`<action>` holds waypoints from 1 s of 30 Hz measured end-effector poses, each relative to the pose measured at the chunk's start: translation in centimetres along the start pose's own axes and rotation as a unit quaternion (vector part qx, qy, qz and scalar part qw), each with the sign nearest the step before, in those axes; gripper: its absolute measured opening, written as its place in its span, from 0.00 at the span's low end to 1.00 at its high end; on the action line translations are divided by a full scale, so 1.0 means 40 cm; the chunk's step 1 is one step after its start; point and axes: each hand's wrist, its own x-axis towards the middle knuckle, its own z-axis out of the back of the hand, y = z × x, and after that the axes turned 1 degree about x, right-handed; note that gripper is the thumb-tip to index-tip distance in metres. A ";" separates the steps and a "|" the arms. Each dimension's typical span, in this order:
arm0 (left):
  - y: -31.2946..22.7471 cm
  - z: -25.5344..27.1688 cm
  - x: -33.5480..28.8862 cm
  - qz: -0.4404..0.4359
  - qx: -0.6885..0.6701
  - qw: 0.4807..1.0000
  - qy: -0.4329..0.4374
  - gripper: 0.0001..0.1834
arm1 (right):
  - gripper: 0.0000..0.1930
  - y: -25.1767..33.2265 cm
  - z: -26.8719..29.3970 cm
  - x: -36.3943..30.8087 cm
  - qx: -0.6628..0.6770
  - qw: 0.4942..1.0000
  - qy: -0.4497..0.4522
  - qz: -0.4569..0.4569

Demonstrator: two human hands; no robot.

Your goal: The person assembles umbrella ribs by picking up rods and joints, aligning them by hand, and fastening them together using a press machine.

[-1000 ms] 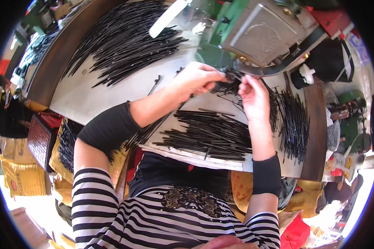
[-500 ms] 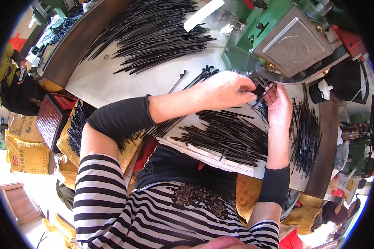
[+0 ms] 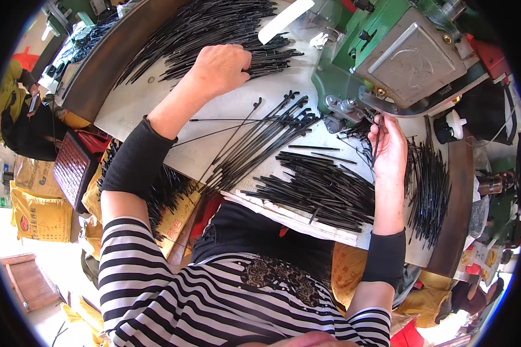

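My left hand (image 3: 221, 68) is over the near edge of a wide pile of thin black rods (image 3: 202, 29). Its fingers are curled down, and what they hold, if anything, is hidden. Beside the green machine (image 3: 388, 52), my right hand (image 3: 392, 144) grips a short black rod (image 3: 378, 136) that stands nearly upright between thumb and fingers. Just left of it is the machine's small metal fixture (image 3: 342, 107). A loose bundle of longer rods with knobbed ends (image 3: 260, 139) lies slanted on the pale tabletop (image 3: 150, 110) between my hands.
Closer to my body is a heap of short black rods (image 3: 318, 191), with another stack (image 3: 428, 191) at the right by the table's raised brown rim (image 3: 454, 220). A white strip (image 3: 286, 22) lies at the back. Yellow sacks (image 3: 40, 214) stand on the left.
My left hand has left the machine's fixture and swung up and left to the far pile. Long rods now lie across the slanted bundle. My right hand stays by the machine with its rod more upright.
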 end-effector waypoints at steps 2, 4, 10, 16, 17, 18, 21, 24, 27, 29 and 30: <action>0.003 -0.005 0.009 0.005 0.011 1.000 0.021 0.09 | 0.10 -0.001 -0.007 -0.001 -0.002 1.000 -0.007 -0.005; -0.003 -0.008 0.019 0.010 0.021 0.999 0.043 0.08 | 0.10 -0.001 -0.012 -0.005 -0.005 1.000 -0.015 -0.009; -0.056 -0.011 0.033 -0.048 -0.028 0.998 -0.005 0.08 | 0.11 0.002 -0.009 -0.007 -0.013 1.000 -0.002 -0.016; -0.105 -0.034 0.045 -0.153 -0.058 0.983 -0.080 0.07 | 0.12 0.004 -0.037 -0.019 -0.041 0.997 0.045 -0.055; -0.115 -0.036 0.049 -0.156 -0.091 0.981 -0.064 0.08 | 0.12 0.006 -0.035 -0.020 -0.042 0.997 0.041 -0.056; -0.127 -0.038 0.053 -0.158 -0.124 0.978 -0.049 0.08 | 0.12 0.008 -0.032 -0.021 -0.050 0.996 0.051 -0.062; -0.153 -0.041 0.060 -0.163 -0.171 0.971 -0.030 0.12 | 0.12 0.008 -0.043 -0.030 -0.072 0.993 0.048 -0.074; -0.203 -0.036 0.060 -0.084 -0.389 0.914 0.074 0.15 | 0.12 0.011 -0.044 -0.033 -0.109 0.980 0.119 -0.115; -0.232 -0.050 0.056 -0.041 -0.467 0.877 0.105 0.15 | 0.13 0.017 -0.085 -0.056 -0.168 0.958 0.173 -0.156; -0.256 -0.055 0.058 -0.058 -0.489 0.866 0.091 0.16 | 0.15 0.016 -0.096 -0.066 -0.194 0.946 0.199 -0.166; -0.269 -0.056 0.058 -0.032 -0.518 0.848 0.104 0.16 | 0.15 0.014 -0.098 -0.072 -0.211 0.942 0.202 -0.167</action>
